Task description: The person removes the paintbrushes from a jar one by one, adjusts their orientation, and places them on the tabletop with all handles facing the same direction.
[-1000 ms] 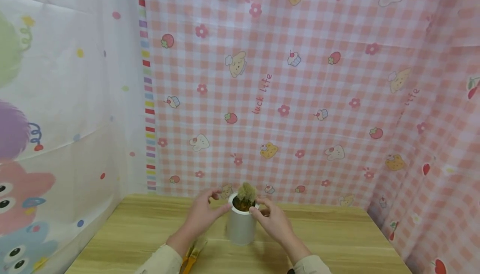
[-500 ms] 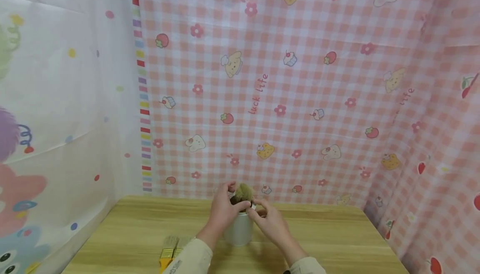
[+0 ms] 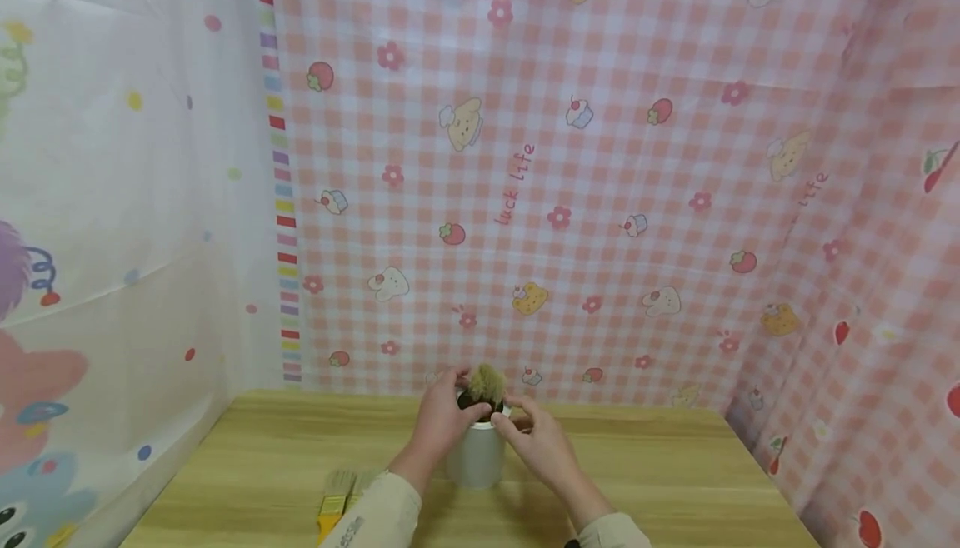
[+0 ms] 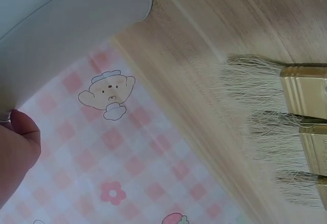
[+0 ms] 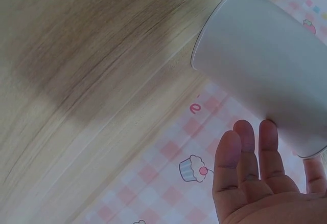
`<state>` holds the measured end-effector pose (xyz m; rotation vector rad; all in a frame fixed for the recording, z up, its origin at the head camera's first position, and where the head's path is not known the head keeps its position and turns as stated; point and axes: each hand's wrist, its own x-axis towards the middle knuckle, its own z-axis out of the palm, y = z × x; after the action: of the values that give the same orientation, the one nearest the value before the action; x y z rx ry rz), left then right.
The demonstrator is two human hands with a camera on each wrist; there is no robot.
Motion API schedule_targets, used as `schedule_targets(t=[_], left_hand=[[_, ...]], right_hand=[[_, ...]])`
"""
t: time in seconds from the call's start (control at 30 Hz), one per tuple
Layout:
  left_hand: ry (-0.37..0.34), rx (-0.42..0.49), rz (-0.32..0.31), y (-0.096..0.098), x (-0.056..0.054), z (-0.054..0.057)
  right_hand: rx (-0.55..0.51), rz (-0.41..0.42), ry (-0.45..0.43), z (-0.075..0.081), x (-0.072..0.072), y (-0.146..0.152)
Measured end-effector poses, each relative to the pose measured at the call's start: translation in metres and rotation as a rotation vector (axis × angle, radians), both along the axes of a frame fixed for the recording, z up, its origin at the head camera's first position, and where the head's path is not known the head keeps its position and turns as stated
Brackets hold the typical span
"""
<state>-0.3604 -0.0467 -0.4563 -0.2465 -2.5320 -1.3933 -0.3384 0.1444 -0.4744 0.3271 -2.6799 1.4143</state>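
Note:
A white cylindrical container [image 3: 477,458] stands upright on the wooden table, a tuft of pale, yellowish bristles [image 3: 487,383] rising from its dark mouth. My left hand [image 3: 442,419] reaches around the left side of the mouth, thumb across the front rim and fingers towards the back. In the left wrist view, a bent fingertip [image 4: 23,124] sits right at the container's edge. From the right, my right hand [image 3: 546,445] holds the container at the rim between thumb and forefinger. Its other fingers [image 5: 268,142] are loosely bent beside the wall, one tip against it.
Flat paintbrushes with pale bristles and gold ferrules lie left of the container, partly behind the left sleeve; one brush [image 4: 306,88] shows clearly in the left wrist view. A pink checked cloth [image 3: 600,156] hangs behind the table [image 3: 645,465], and a white printed cloth [image 3: 150,198] at left.
My left hand has moved right, from beside the container to over its mouth, uncovering more of the paintbrushes. The right hand stays at the rim. The view has shifted slightly.

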Motion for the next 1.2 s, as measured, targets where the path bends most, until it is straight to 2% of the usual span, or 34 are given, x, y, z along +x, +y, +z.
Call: schedule_targets(t=[0.23, 0.6, 0.9, 1.03, 1.2], left_hand=[[-0.004, -0.008, 0.002, 0.0004, 0.0015, 0.0023], [0.035, -0.028, -0.001, -0.0009, -0.0009, 0.0038], [0.033, -0.049, -0.01, 0.0005, -0.0029, 0.0051], [0.091, -0.137, 0.002, 0.0025, -0.0018, 0.0041], [0.226, -0.333, 0.088, 0.0068, 0.0026, 0.0036]], right_hand=[[0.001, -0.003, 0.001, -0.0004, 0.0005, -0.0006], [0.007, -0.005, -0.011, -0.0003, 0.0, -0.0013], [0.002, -0.016, -0.006, 0.0017, -0.0015, -0.0012], [0.006, -0.021, -0.012, 0.0008, -0.001, -0.0011], [0.009, -0.026, -0.019, 0.0002, -0.0002, -0.0011]])
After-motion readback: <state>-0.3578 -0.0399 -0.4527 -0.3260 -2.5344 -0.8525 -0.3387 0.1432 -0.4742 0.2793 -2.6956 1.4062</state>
